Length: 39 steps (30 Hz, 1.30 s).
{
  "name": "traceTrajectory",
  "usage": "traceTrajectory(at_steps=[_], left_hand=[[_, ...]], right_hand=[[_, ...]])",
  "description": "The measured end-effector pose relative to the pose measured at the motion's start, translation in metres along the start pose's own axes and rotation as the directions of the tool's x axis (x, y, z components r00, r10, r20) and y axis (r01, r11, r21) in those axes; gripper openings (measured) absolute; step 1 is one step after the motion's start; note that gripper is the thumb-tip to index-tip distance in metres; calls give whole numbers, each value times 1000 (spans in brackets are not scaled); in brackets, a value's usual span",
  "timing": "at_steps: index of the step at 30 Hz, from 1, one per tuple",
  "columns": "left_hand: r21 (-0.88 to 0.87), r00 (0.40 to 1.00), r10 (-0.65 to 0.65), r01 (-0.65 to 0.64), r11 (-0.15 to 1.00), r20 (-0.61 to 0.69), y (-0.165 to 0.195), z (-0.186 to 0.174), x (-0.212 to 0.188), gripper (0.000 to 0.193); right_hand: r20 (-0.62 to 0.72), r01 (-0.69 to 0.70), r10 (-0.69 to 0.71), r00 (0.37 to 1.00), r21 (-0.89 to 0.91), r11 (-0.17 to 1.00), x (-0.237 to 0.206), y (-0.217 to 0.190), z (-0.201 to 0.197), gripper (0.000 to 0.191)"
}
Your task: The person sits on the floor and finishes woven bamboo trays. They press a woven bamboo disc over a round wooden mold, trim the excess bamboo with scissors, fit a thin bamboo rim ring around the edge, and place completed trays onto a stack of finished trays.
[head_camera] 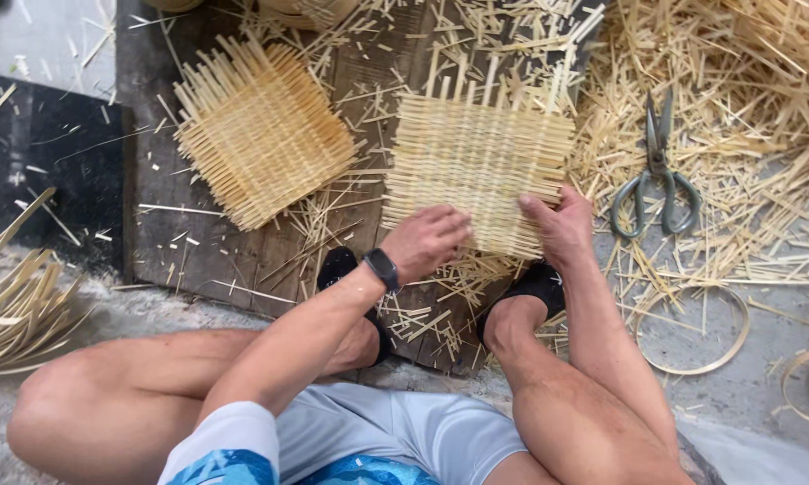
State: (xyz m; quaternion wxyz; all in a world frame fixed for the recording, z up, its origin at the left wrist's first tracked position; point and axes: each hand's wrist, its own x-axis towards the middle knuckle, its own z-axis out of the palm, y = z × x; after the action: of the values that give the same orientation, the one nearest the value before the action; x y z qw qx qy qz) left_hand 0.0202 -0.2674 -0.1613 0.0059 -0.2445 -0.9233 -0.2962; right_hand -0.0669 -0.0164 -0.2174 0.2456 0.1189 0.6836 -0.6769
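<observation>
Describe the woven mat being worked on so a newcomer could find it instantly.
Start at the dark wooden board on the ground. Two pale square woven bamboo-strip mats lie on it; take the right-hand mat, beside the grey metal shears. Unlike the untouched tilted left-hand mat, it lies square-on, with the left hand and right hand at its near edge.

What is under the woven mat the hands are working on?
The woven mat lies on a dark wooden board strewn with loose strips. Both hands rest on its near edge; anything directly beneath is covered.
</observation>
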Motion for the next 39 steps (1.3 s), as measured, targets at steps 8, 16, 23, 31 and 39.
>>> traceTrajectory(at_steps=[8, 16, 23, 31, 39], left_hand=[[-710, 299, -878, 702, -62, 373, -101, 5, 14, 47], [-647, 328, -840, 762, -36, 432, -85, 13, -4, 28], [-745, 248, -904, 658, -106, 347, -60, -6, -11, 61], [-422, 638, -582, 407, 811, -504, -10, -45, 4, 32], [-918, 754, -576, 397, 18, 315, 159, -33, 109, 53]], right_hand=[[0, -44, 45, 999, 176, 983, -6, 3, 0, 31], [-171, 53, -39, 984, 75, 996, -28, 47, -27, 35], [-740, -164, -243, 627, -431, 887, -139, 130, -213, 34], [-656, -353, -282, 700, -661, 662, -224, 127, -242, 11], [371, 619, -729, 575, -780, 92, -230, -121, -138, 10]])
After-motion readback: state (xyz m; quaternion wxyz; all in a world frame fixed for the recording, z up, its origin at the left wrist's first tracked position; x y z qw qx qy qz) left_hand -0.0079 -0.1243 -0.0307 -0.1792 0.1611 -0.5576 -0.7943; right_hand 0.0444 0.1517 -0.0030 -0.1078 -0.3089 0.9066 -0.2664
